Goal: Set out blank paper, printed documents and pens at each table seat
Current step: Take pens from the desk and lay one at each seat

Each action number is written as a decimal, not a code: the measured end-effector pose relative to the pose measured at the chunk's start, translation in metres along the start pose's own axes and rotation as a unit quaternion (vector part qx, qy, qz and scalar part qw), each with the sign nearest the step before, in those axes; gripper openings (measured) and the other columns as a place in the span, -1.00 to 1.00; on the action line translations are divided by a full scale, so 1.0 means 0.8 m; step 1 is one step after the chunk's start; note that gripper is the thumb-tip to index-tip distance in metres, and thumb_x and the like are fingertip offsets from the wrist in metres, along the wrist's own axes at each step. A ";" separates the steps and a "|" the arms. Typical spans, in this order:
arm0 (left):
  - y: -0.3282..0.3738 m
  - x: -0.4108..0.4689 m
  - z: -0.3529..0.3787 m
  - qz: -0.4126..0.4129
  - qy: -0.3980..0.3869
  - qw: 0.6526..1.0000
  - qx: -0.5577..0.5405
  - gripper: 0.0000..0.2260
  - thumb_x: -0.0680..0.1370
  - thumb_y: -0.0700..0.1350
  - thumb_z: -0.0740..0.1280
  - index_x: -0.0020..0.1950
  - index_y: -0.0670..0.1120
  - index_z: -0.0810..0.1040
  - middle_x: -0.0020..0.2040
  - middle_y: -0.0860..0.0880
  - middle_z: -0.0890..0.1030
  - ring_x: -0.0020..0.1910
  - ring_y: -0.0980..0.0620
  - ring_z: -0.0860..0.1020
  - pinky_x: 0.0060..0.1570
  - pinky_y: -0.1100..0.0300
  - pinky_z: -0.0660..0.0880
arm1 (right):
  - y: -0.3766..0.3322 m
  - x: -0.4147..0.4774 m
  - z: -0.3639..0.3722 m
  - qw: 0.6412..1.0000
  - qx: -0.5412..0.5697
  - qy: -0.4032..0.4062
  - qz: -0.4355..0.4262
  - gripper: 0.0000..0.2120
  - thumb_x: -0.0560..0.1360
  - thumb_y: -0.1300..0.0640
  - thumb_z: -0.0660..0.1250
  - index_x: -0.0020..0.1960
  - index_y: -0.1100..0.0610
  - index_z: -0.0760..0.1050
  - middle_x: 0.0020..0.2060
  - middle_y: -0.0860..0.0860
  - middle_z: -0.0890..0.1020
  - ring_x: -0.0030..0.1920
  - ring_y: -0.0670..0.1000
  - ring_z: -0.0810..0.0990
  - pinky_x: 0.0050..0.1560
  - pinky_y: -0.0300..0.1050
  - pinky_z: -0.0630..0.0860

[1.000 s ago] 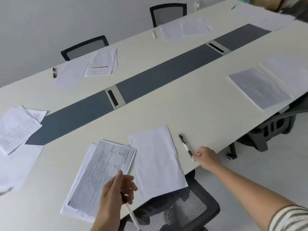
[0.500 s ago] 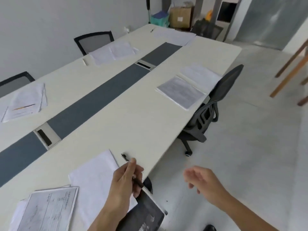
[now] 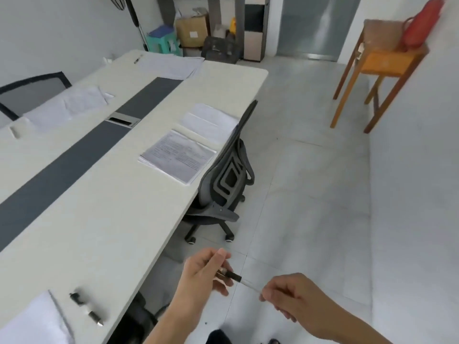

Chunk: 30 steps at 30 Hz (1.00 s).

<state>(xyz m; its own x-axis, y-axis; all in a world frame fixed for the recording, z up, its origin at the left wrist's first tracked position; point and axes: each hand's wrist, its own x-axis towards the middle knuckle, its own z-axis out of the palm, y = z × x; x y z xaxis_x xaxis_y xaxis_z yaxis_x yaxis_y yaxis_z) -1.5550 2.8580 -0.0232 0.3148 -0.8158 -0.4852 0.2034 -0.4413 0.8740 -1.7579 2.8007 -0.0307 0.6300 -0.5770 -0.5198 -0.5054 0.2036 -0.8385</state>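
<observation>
A pen [image 3: 238, 278] with a black grip and pale barrel is held off the table's near edge, above the floor. My left hand [image 3: 203, 276] pinches its dark end and my right hand [image 3: 288, 296] pinches the pale end. Another pen [image 3: 85, 309] lies on the white table [image 3: 99, 219] beside a blank sheet [image 3: 32, 321] at the bottom left. Further along, a printed document [image 3: 177, 158] and a blank sheet [image 3: 208, 121] lie at the seat with the black chair [image 3: 223, 180]. More papers [image 3: 69, 105] lie across the table and at its far end [image 3: 171, 64].
A second chair [image 3: 32, 88] stands at the far side. A dark strip [image 3: 74, 155] with a cable hatch [image 3: 124, 119] runs down the table. A wooden stand [image 3: 377, 63] is at the right wall, with boxes and a stool [image 3: 164, 40] at the back.
My view has swung right along the table. The right hand let go of the pen on the table, came back, and now grips the far end of the pen in my left hand.
</observation>
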 end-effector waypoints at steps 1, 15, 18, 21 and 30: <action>0.006 0.013 0.007 -0.005 -0.002 1.000 0.014 -0.78 0.60 -0.15 0.26 -0.09 -0.28 0.59 -0.28 -0.18 0.60 -0.36 -0.10 0.55 -0.42 0.10 0.48 | 0.004 0.003 -0.018 1.000 -0.001 0.018 0.001 -0.78 0.59 0.12 0.28 -0.18 0.03 0.63 -0.48 -0.14 0.49 -0.41 -0.14 0.43 -0.33 -0.29 0.40; 0.130 0.266 0.059 -0.011 0.006 0.999 0.044 -0.86 0.59 -0.23 0.28 -0.06 -0.25 0.61 -0.34 -0.17 0.62 -0.43 -0.03 0.54 -0.47 0.17 0.48 | -0.023 0.129 -0.263 0.955 0.051 0.291 -0.005 -0.80 0.60 0.22 0.24 -0.13 0.18 0.60 -0.54 0.01 0.41 -0.50 -0.01 0.37 -0.42 -0.18 0.35; 0.174 0.322 0.075 0.002 0.001 0.999 0.050 -0.86 0.59 -0.21 0.29 -0.05 -0.23 0.62 -0.32 -0.16 0.62 -0.38 -0.06 0.55 -0.46 0.17 0.48 | -0.049 0.170 -0.311 0.944 0.060 0.324 -0.004 -0.80 0.60 0.23 0.24 -0.13 0.20 0.61 -0.55 0.00 0.41 -0.51 -0.01 0.36 -0.43 -0.16 0.33; 0.207 0.367 0.088 0.006 -0.002 0.998 0.060 -0.86 0.58 -0.19 0.30 -0.05 -0.21 0.62 -0.31 -0.15 0.64 -0.36 -0.07 0.56 -0.43 0.16 0.49 | -0.060 0.207 -0.349 0.941 0.076 0.331 0.006 -0.80 0.60 0.26 0.24 -0.13 0.23 0.60 -0.55 0.01 0.41 -0.52 0.00 0.36 -0.43 -0.13 0.33; 0.248 0.499 0.118 -0.033 0.113 0.993 0.006 -0.86 0.58 -0.24 0.30 -0.07 -0.25 0.63 -0.33 -0.21 0.63 -0.42 -0.07 0.56 -0.48 0.16 0.50 | -0.081 0.360 -0.510 0.964 0.053 0.259 0.024 -0.78 0.57 0.26 0.28 -0.19 0.24 0.62 -0.55 0.10 0.47 -0.51 0.04 0.38 -0.39 -0.09 0.36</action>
<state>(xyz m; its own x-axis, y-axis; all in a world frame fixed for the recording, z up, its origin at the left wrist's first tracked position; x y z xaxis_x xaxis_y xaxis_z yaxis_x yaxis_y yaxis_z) -1.4766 2.4091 -0.0412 0.5006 -0.6809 -0.5346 0.2208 -0.4967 0.8394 -1.7838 2.2986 -0.0594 0.2152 -0.8771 -0.4293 -0.4465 0.3026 -0.8421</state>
